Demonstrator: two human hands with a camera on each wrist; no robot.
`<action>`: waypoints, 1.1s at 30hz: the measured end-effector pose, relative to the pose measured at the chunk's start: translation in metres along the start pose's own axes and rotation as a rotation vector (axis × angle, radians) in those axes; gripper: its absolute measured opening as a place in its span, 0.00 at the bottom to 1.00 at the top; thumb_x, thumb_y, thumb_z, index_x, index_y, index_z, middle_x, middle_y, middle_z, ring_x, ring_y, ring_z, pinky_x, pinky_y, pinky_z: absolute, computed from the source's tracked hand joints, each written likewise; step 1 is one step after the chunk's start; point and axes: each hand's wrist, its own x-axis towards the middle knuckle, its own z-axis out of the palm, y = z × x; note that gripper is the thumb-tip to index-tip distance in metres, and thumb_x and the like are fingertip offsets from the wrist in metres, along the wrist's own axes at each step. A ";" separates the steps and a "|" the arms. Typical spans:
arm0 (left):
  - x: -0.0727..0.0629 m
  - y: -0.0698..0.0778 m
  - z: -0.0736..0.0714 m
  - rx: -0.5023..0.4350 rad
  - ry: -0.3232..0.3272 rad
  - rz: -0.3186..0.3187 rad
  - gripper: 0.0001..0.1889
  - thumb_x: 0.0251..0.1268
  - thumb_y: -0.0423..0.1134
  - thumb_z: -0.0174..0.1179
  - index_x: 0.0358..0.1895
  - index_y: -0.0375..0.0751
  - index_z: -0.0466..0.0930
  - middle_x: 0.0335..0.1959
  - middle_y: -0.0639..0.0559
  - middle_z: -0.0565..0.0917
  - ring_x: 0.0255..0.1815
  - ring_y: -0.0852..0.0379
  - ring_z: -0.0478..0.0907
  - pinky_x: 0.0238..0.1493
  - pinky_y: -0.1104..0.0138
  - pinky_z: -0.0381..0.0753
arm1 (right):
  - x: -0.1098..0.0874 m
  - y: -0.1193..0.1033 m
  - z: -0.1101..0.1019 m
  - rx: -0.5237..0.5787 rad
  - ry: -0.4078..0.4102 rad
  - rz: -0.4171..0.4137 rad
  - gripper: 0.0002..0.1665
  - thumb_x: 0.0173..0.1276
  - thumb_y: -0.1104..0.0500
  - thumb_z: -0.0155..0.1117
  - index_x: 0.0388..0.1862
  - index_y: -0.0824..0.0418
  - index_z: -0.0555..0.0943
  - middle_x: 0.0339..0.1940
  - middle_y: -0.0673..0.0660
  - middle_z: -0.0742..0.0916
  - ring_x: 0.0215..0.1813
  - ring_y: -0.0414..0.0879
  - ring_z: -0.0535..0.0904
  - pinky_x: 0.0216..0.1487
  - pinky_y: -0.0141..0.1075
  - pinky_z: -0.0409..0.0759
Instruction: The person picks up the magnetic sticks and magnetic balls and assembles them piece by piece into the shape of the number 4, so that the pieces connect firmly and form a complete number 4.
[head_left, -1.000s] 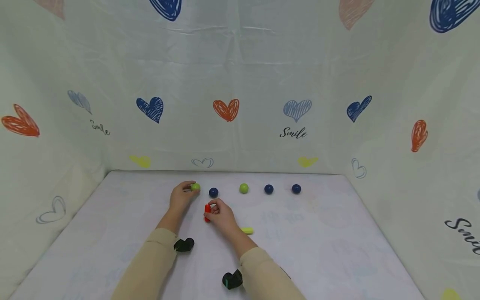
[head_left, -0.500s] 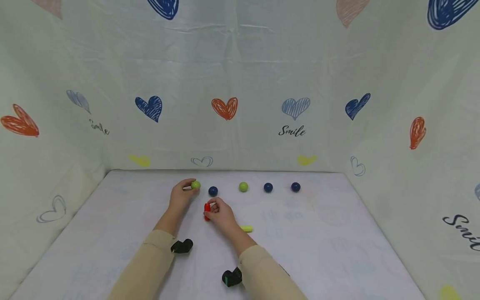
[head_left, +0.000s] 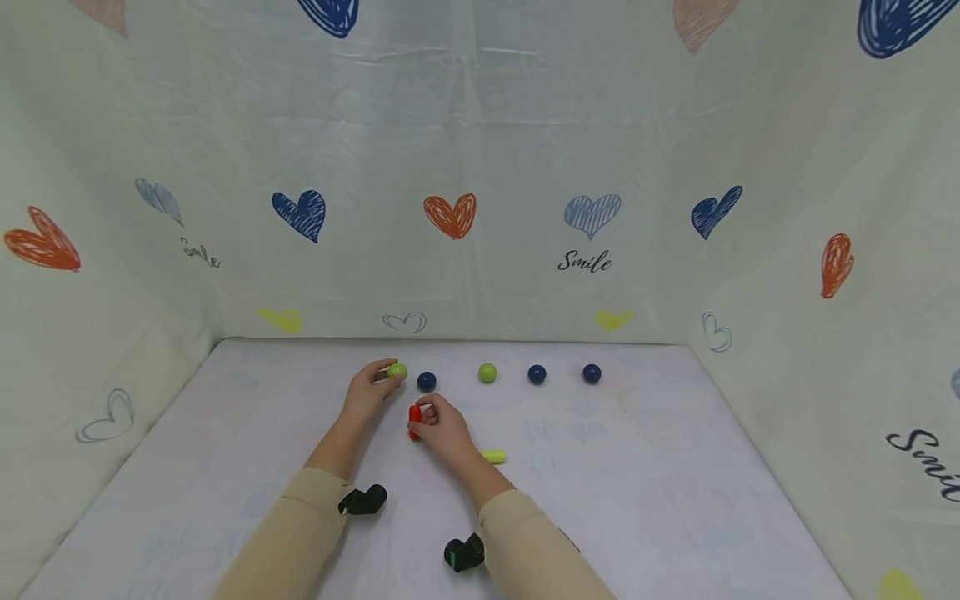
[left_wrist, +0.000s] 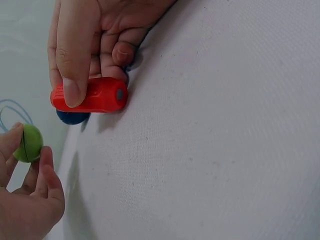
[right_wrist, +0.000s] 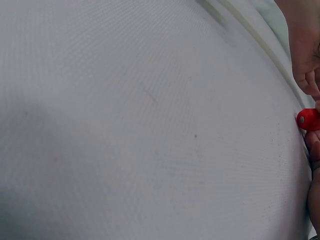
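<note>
My left hand (head_left: 369, 390) pinches a green ball (head_left: 397, 371) between thumb and fingers; a thin seam shows round the ball (left_wrist: 31, 143) in the left wrist view. Close to its right is a dark blue ball (head_left: 427, 382). My right hand (head_left: 446, 429) grips a short red toy rod (head_left: 415, 422), thumb on one side. In the left wrist view the red rod (left_wrist: 92, 95) has a grey round end and partly covers the blue ball (left_wrist: 73, 117). Only the tip of the red rod (right_wrist: 308, 119) appears at the right edge of the right wrist view.
Farther right along the back of the white table (head_left: 645, 483) lie another green ball (head_left: 487, 372) and two dark blue balls (head_left: 537, 374). A yellow-green rod (head_left: 493, 457) lies partly behind the right forearm. A cloth with printed hearts hangs behind the table.
The left hand has shifted slightly right with the green ball, closer to the blue ball. The right hand keeps the red rod in nearly the same place.
</note>
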 end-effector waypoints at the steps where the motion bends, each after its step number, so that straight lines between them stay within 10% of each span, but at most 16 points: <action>1: -0.001 0.000 0.000 0.000 -0.003 -0.008 0.24 0.70 0.33 0.57 0.67 0.32 0.68 0.61 0.29 0.72 0.60 0.38 0.72 0.51 0.63 0.78 | 0.000 0.000 0.000 0.002 -0.001 0.003 0.19 0.61 0.64 0.71 0.50 0.59 0.78 0.30 0.48 0.78 0.31 0.38 0.73 0.32 0.26 0.74; 24: -0.009 -0.011 0.007 -0.133 -0.036 -0.139 0.24 0.69 0.37 0.60 0.64 0.31 0.68 0.49 0.38 0.78 0.41 0.55 0.75 0.41 0.70 0.71 | 0.000 0.001 0.001 -0.012 0.003 0.005 0.20 0.62 0.64 0.70 0.52 0.58 0.75 0.30 0.49 0.78 0.32 0.39 0.74 0.34 0.28 0.75; 33: -0.012 -0.015 0.004 -0.108 -0.104 -0.084 0.20 0.72 0.35 0.56 0.61 0.27 0.68 0.45 0.39 0.79 0.43 0.52 0.75 0.46 0.67 0.71 | -0.001 -0.001 0.000 -0.009 -0.001 -0.003 0.20 0.63 0.64 0.70 0.52 0.58 0.75 0.30 0.49 0.78 0.32 0.39 0.74 0.33 0.27 0.75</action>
